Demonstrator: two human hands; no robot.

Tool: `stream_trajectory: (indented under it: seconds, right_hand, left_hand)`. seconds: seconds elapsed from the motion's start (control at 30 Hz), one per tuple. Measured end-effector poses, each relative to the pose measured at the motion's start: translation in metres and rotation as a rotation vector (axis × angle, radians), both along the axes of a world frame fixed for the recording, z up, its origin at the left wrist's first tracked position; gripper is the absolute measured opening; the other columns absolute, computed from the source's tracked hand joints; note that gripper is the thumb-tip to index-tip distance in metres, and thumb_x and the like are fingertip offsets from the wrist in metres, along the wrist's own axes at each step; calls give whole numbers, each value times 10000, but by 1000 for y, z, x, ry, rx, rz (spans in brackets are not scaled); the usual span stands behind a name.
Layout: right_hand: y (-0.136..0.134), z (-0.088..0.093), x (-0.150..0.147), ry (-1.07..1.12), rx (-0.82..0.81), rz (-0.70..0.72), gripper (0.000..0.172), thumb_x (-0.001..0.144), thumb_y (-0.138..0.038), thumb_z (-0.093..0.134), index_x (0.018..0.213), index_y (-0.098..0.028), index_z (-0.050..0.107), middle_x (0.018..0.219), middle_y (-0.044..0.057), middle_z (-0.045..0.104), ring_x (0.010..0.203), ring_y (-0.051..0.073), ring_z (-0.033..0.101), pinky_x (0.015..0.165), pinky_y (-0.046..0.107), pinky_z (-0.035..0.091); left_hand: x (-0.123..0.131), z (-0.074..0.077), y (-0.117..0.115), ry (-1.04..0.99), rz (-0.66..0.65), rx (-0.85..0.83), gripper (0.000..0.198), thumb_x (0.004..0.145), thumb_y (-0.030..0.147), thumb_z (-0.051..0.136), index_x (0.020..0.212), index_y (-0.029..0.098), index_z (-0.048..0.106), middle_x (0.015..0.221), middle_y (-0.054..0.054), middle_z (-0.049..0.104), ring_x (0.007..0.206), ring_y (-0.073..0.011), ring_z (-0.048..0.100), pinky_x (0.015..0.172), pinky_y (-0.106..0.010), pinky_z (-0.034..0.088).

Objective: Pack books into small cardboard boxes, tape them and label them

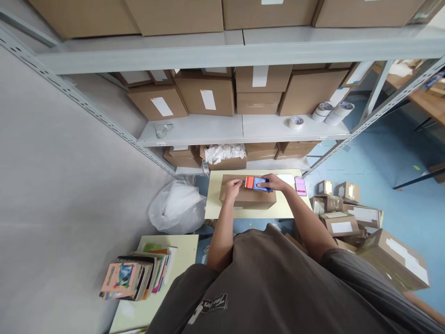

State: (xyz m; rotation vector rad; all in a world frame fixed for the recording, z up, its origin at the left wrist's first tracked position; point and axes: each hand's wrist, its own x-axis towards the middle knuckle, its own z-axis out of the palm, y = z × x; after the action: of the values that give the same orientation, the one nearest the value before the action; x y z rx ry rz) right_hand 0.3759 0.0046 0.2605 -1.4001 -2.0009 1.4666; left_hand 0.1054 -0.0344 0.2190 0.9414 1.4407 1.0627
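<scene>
A closed cardboard box [250, 199] lies on the pale yellow table. Just above its top, my right hand [274, 182] is wrapped round a blue and orange tape dispenser [253, 182], its orange end pointing left. My left hand [233, 189] is over the left part of the box, close to that orange end. Its fingers are pinched together, and what sits between them is too small to make out. To the right of my right hand, a phone with a pink screen [301, 186] lies at the table's edge.
A grey metal shelf [194, 127] stands behind the table, stacked with boxes; a tape roll [296, 122] rests on it. Parcels [340, 220] are heaped on the floor at right. A plastic bag [177, 206] and a side table with books [139, 276] are at left.
</scene>
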Motion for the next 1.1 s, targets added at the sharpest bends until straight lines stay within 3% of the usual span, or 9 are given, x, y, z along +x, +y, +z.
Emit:
stream_trajectory:
  seconds: [0.13, 0.3, 0.43, 0.57, 0.9, 1.1]
  right_hand:
    - [6, 2, 16, -63, 18, -20, 624, 683, -800, 813, 738, -193, 680, 704, 4, 631, 673, 178, 565, 608, 286, 435]
    - [8, 1, 25, -96, 12, 3, 645, 648, -818, 823, 707, -193, 677, 680, 0, 626, 649, 172, 550, 585, 286, 422]
    - [13, -1, 3, -182, 36, 33, 633, 689, -833, 785, 702, -206, 702, 704, 23, 681, 691, 205, 602, 628, 306, 437]
    - [18, -4, -26, -338, 103, 95, 641, 754, -854, 722, 718, -214, 735, 734, 62, 719, 744, 239, 652, 666, 318, 424]
    - [22, -14, -58, -619, 165, 147, 666, 813, -849, 717, 922, -203, 835, 997, 187, 802, 973, 343, 742, 734, 339, 473]
    - [21, -13, -60, -611, 152, 119, 657, 773, -844, 765, 924, -208, 834, 994, 191, 799, 1003, 376, 738, 766, 370, 498]
  left_hand:
    - [-25, -4, 11, 45, 99, 30, 286, 754, 478, 836, 715, 196, 805, 645, -21, 695, 635, -160, 578, 650, -286, 448]
    - [-87, -9, 19, 70, 200, 23, 273, 702, 440, 884, 662, 191, 779, 577, -1, 624, 601, -143, 540, 607, -274, 410]
    - [-132, -15, 17, 15, 224, -66, 268, 652, 384, 928, 730, 163, 798, 658, -26, 683, 630, -129, 563, 639, -261, 453]
    - [-157, -26, 12, -31, 158, -161, 296, 599, 359, 961, 736, 154, 796, 689, -46, 708, 628, -121, 567, 639, -250, 477]
    - [-161, -69, 18, -158, 164, -415, 179, 670, 205, 920, 751, 140, 774, 684, -64, 692, 660, -131, 594, 671, -247, 498]
    - [-123, -97, 11, -199, 138, -439, 292, 662, 296, 948, 722, 156, 698, 649, -31, 659, 640, -131, 608, 672, -249, 494]
